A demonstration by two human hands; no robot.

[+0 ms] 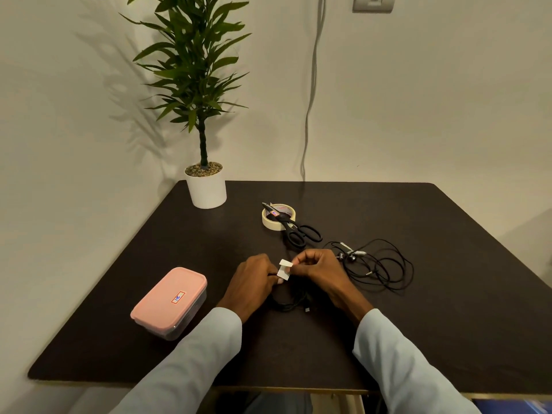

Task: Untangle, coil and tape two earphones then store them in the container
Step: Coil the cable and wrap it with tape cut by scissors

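My left hand (pixel 254 280) pinches a coiled black earphone (pixel 291 303) at the table's middle; most of the coil hangs below and between my hands. My right hand (pixel 318 268) holds a short strip of white tape (pixel 283 268) that folds around the cord at my left fingertips. A second black earphone (pixel 378 264) with silver buds lies loose and tangled on the table to the right. The container (pixel 168 303), a clear box with a pink lid shut on it, sits to the left. The masking tape roll (pixel 278 218) lies further back, with black scissors (pixel 294 230) resting across it.
A potted plant in a white pot (pixel 206 188) stands at the back left corner of the dark table (pixel 448 339). A grey cable (pixel 310 94) hangs down the wall behind. The table's front edge runs just under my sleeves.
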